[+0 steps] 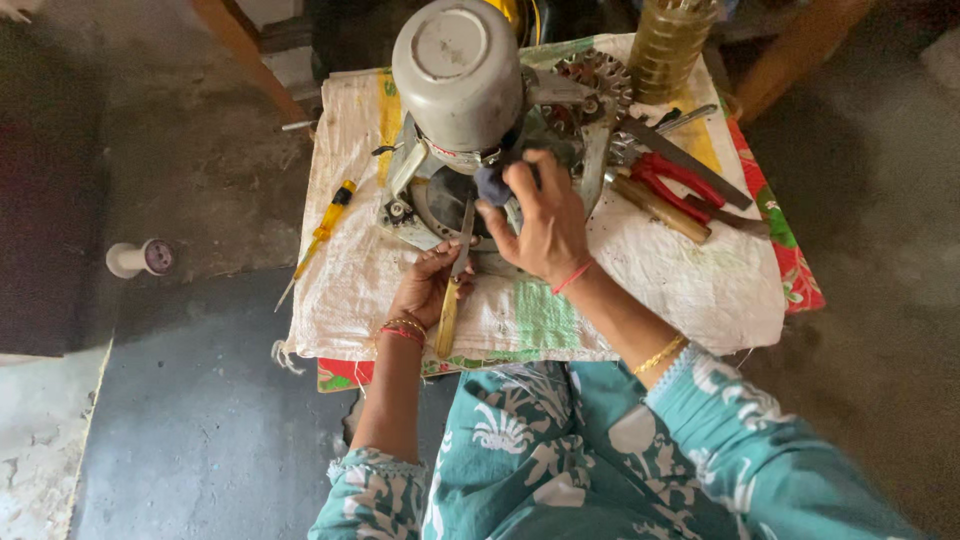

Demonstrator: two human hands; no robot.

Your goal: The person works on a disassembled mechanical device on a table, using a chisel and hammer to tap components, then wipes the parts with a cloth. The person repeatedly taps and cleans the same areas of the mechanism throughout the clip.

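Note:
A grey machine with a round motor housing (pixel 457 72) stands on a white woven sack cloth (pixel 700 290) covering a low table. My right hand (pixel 537 220) reaches over the machine's base and pinches a small dark blue cloth (pixel 492 185) against it. My left hand (pixel 428 285) grips a screwdriver with a yellow handle (pixel 448 318). Its metal shaft points up into the machine's base beside the dark cloth.
A second yellow-handled screwdriver (pixel 322 232) lies at the cloth's left edge. Red-handled pliers (pixel 680 185), a wooden-handled tool (pixel 660 208) and a metal file (pixel 690 160) lie to the right. A yellowish plastic bottle (pixel 668 45) stands at the back. A thread spool (pixel 140 258) sits on the floor.

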